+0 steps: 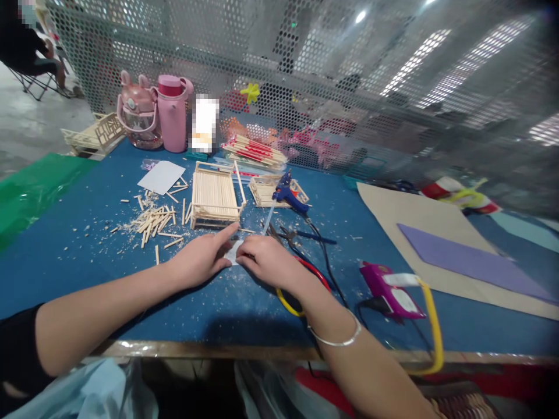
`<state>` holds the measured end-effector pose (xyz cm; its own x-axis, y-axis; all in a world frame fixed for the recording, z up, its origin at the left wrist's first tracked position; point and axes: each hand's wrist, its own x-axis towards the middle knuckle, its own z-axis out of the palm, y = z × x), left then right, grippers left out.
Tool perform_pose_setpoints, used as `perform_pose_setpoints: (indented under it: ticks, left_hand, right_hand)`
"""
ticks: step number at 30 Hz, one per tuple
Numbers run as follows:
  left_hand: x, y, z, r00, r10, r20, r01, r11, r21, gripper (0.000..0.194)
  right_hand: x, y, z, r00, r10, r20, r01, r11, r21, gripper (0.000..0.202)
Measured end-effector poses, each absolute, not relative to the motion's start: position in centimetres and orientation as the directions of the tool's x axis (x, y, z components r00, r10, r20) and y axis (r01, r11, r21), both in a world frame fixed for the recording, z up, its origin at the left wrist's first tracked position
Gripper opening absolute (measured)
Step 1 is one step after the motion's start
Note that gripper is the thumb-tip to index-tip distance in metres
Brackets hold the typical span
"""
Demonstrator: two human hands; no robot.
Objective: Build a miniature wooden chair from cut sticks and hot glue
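A small white piece [234, 252] lies on the blue tabletop between my two hands. My left hand [203, 256] touches its left side, with the index finger stretched out and the thumb apart. The fingers of my right hand [262, 256] are bent together over its right edge, pinching or pressing it. Just beyond my left hand stands a small frame of wooden sticks [215, 195]. Short cut sticks [155, 223] and crumbs are scattered left of the frame. Behind my right hand, pliers [288, 234] lie among cables.
A blue glue gun [288, 195] rests on a smaller stick frame [262, 192]. Two pink bottles [172, 116] stand at the back left before a perforated metal screen. A purple device [391, 291] and a purple sheet [467, 259] lie right. A seated person [37, 55] is far left.
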<state>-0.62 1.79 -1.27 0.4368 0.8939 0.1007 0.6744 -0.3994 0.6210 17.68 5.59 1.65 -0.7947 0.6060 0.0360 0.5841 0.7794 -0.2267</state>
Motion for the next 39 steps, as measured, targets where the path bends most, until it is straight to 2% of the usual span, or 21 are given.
perform_pose_setpoints:
  ticks: [5,12,27,39]
  left_hand:
    - [-0.6,1.8,-1.6,0.43,0.896,0.11,0.705,-0.409,0.579,0.068]
    - [-0.4,1.7,-1.3,0.412,0.907,0.091,0.753,-0.395,0.526,0.067]
    - [-0.3,1.7,-0.9,0.395,0.915,0.085,0.745,-0.373,0.554,0.065]
    - [0.1,1.7,-1.1,0.392,0.913,0.112,0.74,-0.386,0.551,0.066]
  right_hand:
    - [17.2,5.4,1.0,-0.785,0.619,0.019,0.607,0.776,-0.172,0.014]
    - [17.1,5.5,0.9,-0.71,0.703,0.04,0.7,0.711,-0.068,0.018]
    - [16.6,5.0,1.7,-0.678,0.735,-0.025,0.735,0.676,-0.057,0.021]
    - [16.9,4.6,2.3,-0.656,0.753,0.05,0.755,0.655,0.037,0.021]
